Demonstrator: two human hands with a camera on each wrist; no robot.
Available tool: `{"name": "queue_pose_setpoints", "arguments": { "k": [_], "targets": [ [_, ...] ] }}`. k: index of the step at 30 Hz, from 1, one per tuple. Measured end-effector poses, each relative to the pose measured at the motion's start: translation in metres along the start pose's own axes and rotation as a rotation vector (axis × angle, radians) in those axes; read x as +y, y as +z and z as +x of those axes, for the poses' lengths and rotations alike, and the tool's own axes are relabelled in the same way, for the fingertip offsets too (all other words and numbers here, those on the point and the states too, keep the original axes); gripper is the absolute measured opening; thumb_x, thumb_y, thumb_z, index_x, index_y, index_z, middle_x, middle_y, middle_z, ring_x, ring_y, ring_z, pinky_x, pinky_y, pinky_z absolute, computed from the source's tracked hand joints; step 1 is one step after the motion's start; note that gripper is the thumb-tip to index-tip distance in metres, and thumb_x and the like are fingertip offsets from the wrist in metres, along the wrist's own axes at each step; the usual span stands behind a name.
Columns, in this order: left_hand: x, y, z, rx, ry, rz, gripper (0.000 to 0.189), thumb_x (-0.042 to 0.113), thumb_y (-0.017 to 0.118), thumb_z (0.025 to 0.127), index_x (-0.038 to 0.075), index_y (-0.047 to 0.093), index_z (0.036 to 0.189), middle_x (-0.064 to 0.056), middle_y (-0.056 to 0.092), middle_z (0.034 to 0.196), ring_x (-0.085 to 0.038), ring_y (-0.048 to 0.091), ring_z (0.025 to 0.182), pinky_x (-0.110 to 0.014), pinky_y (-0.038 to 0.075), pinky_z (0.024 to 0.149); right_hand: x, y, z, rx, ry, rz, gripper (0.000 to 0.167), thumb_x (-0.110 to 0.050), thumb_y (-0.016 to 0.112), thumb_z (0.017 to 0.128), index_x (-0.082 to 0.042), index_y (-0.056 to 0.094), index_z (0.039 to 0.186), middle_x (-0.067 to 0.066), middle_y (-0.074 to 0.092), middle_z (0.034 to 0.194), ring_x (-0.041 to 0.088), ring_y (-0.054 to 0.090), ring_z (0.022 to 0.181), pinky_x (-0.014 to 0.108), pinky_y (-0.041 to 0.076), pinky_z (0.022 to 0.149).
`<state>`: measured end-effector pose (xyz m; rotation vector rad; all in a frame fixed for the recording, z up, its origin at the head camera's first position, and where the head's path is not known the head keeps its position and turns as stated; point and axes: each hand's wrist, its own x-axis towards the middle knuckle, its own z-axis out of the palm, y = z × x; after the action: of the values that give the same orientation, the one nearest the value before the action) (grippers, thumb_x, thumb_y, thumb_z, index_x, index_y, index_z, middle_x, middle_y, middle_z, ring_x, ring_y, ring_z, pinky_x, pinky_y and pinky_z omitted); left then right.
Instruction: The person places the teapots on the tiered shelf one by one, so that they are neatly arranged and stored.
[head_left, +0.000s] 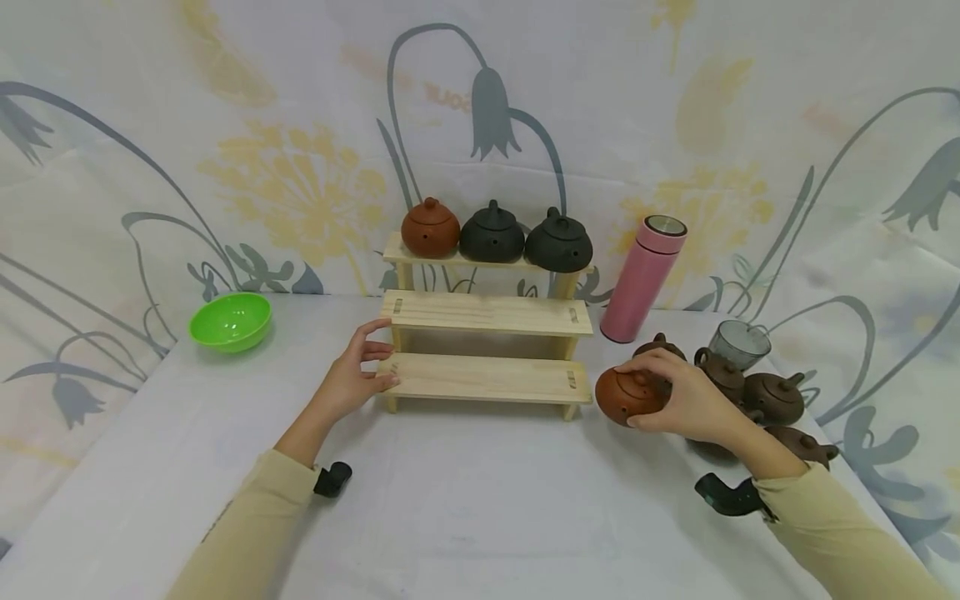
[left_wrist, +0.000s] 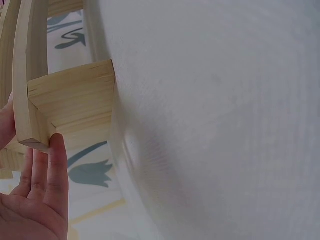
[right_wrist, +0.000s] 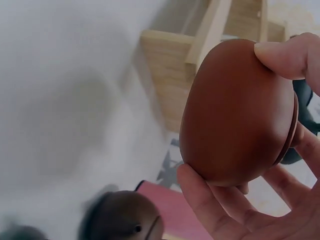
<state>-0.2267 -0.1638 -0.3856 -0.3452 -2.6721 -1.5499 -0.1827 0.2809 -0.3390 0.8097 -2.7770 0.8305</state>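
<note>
The right hand (head_left: 686,398) is curved round an orange-brown teapot (head_left: 624,397), thumb and fingers on opposite sides of its body, holding it above the tabletop (head_left: 480,508) just right of the lowest board of a three-tier wooden stand (head_left: 480,377). The left hand (head_left: 351,375), partly spread, lightly grips that board's left end between thumb and fingers. On the top tier sit a reddish teapot (head_left: 430,233) at left and two black teapots (head_left: 491,237) beside it. Several brown teapots (head_left: 772,400) cluster at right near a glass cup (head_left: 741,344); a pink flask (head_left: 642,283) stands right of the stand, and a green bowl (head_left: 231,325) lies far left
</note>
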Motion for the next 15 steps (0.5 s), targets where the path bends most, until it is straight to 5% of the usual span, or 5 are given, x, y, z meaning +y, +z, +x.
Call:
{"name": "queue_pose_setpoints", "arguments": {
  "k": [8,15],
  "targets": [
    [-0.001,0.0,0.0,0.0,-0.002,0.002,0.083,-0.002,0.071,0.079,0.022,0.025,0.143,-0.019,0.051,0.124,-0.033,0.047,0.119,-0.049,0.043,0.091,-0.017,-0.004,0.023,0.003,-0.047,0.022,0.054,-0.013,0.083,0.064,-0.014,0.061,0.114,0.005,0.052,0.112,0.021,0.05,0.095,0.039,0.049,0.072],
    [0.0,0.0,0.0,0.003,0.001,0.002,0.083,-0.003,0.071,0.079,0.021,0.025,0.143,-0.019,0.051,0.124,-0.032,0.047,0.119,-0.049,0.043,0.091,-0.033,-0.004,0.046,-0.008,-0.09,0.107,0.052,-0.008,0.081,0.067,-0.01,0.061,0.115,0.005,0.051,0.111,0.018,0.05,0.091,0.029,0.049,0.064]
  ]
}}
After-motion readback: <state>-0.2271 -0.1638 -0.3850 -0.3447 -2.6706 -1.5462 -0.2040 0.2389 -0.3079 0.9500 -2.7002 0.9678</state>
